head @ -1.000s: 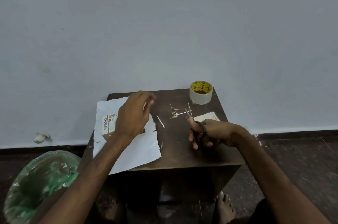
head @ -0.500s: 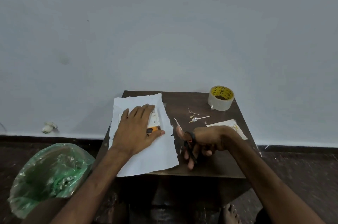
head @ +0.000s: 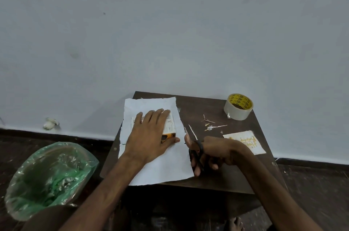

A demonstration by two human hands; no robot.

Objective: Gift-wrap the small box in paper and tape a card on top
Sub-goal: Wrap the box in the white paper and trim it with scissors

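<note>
Pressing down on one small box (head: 171, 126), the left hand (head: 151, 136) lies flat, its four fingers (head: 158, 115) straight and close together and the thumb spread toward the right, clasping nothing. The box, white with an orange end, sits on the upper half of one sheet of white paper (head: 166, 168), a little below the centre of the frame. The paper lies on the left part of one dark brown counter (head: 222, 179), and its upper left corner reaches past the counter's edge.

Just right of the paper, the right hand (head: 217, 152) grips one pair of black-handled scissors (head: 196, 153). The thumb goes through one loop and the other fingers curl round the handles. The blades point toward the top of the frame, alongside the paper's ragged right edge; whether they touch it I cannot tell.

One roll of clear tape (head: 238, 107) with a yellow core stands at the counter's upper right corner, well apart from both hands. One white card (head: 245, 142) with gold lettering lies flat at the counter's right edge, just beyond the right wrist. Between the tape and the scissors lie several thin paper scraps (head: 211, 127), too small to count surely. In the lower left of the frame stands one bin (head: 20, 208) lined with a green bag.
</note>
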